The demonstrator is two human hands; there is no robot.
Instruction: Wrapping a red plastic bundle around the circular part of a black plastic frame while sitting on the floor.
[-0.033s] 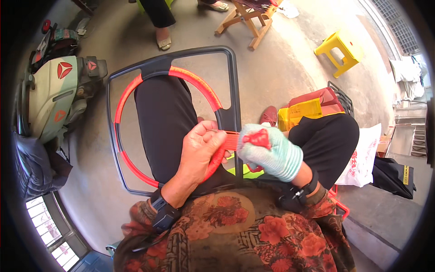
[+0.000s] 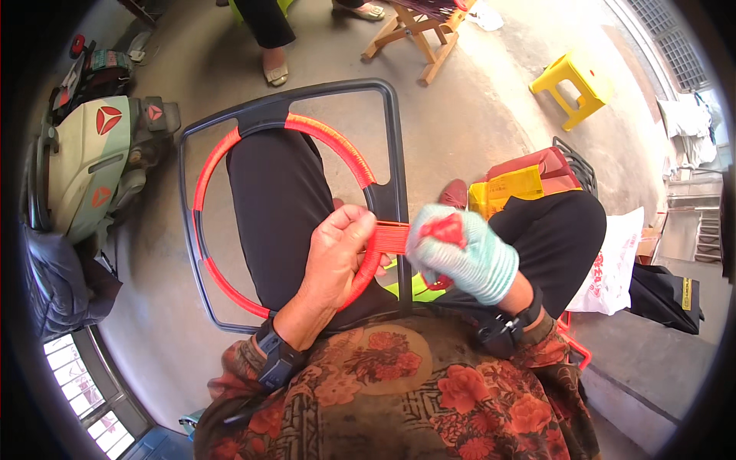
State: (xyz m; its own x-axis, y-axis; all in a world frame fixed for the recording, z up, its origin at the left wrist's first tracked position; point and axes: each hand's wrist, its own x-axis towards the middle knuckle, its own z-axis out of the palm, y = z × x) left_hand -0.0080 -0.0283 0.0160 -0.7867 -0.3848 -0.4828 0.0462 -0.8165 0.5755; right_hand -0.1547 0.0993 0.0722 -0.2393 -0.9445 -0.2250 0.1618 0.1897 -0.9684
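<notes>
A black rectangular frame (image 2: 396,130) lies across my lap, with a round ring (image 2: 335,136) inside it. Red-orange cord is wound around several stretches of the ring, and bare black parts show between them. My bare left hand (image 2: 333,249) is closed around the ring's right side, thumb and forefinger pinching at the cord there. From that spot a flat band of red cord strands (image 2: 392,238) stretches to my right hand (image 2: 471,257). This hand, in a pale teal glove with red coating, is closed on the strands; their far end is hidden in it.
A pale scooter (image 2: 96,165) stands at the left. Beyond the frame are another person's legs (image 2: 264,23), a wooden folding stool (image 2: 418,38) and a yellow plastic stool (image 2: 571,88). Near my right leg are a red and yellow bag (image 2: 514,188), a white sack (image 2: 613,268) and a black bag (image 2: 663,295).
My gloved right hand has shifted slightly to the right, and a little more of the cord band shows. The left hand stays at the ring.
</notes>
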